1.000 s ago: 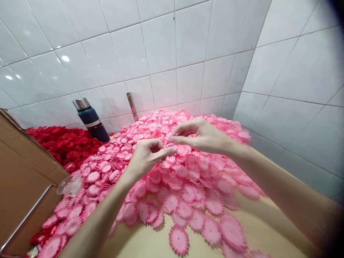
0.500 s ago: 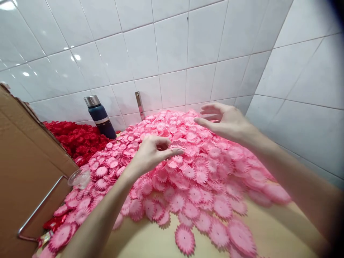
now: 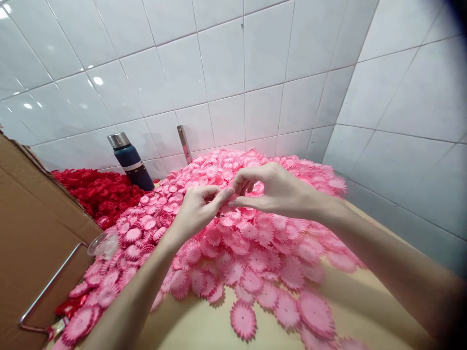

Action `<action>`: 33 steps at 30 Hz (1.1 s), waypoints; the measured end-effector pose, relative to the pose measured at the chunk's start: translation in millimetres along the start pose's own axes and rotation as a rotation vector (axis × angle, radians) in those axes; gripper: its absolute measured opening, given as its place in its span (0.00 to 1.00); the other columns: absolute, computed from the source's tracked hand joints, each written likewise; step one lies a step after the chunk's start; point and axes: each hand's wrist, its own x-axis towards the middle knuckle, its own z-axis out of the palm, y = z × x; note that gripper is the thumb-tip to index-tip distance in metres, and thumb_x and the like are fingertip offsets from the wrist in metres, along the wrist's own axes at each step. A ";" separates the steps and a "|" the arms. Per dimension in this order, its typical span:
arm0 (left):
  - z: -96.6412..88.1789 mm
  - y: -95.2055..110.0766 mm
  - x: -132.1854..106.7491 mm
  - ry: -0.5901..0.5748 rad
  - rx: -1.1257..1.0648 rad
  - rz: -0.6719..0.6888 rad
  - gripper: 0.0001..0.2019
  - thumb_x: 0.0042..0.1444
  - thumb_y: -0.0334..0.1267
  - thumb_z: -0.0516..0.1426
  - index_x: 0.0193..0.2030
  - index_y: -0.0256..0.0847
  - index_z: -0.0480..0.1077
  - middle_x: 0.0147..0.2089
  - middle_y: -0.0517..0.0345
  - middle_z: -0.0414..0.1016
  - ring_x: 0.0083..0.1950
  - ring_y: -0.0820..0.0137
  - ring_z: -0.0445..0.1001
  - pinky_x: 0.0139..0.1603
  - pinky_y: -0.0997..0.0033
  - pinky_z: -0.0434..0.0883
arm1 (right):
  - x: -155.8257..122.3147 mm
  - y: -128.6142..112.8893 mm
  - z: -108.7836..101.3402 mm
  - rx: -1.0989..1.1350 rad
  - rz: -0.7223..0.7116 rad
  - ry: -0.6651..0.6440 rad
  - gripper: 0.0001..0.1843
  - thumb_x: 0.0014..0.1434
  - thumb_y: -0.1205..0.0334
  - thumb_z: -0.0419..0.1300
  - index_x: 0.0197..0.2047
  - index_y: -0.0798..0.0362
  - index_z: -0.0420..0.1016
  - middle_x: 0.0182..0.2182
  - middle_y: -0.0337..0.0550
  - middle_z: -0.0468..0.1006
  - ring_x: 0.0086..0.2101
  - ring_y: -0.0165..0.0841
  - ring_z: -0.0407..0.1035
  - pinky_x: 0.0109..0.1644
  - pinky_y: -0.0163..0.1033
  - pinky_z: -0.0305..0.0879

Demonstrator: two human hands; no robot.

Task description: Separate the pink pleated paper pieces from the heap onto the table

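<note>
A large heap of pink flower-shaped discs (image 3: 255, 243) covers a tan table (image 3: 204, 330). Above the heap's middle, my left hand (image 3: 199, 210) is curled, its fingers pinched together; what they hold is hidden behind them. My right hand (image 3: 275, 189) is right beside it, fingertips nearly touching those of the left, thumb and fingers bent into a pinch over the pink discs. Whether a disc sits between the right fingers does not show.
A pile of red flower discs (image 3: 98, 192) lies at the back left, beside a dark blue flask with a steel cap (image 3: 129, 161). A cardboard box (image 3: 32, 233) with a metal handle (image 3: 47, 287) stands at left. White tiled walls close the back and right.
My right hand had reached out open to the far right of the heap, and has come back to meet the left hand in a pinch. The left hand stayed roughly in place.
</note>
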 end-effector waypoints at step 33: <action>43.2 -28.8 -64.3 0.139 -0.287 -0.352 0.24 0.57 0.54 0.54 0.19 0.36 0.63 0.19 0.63 0.58 0.22 0.76 0.56 0.23 0.75 0.54 | 2.2 9.1 25.2 0.142 0.041 -0.452 0.12 0.57 0.54 0.61 0.35 0.54 0.78 0.31 0.43 0.80 0.31 0.32 0.73 0.33 0.37 0.69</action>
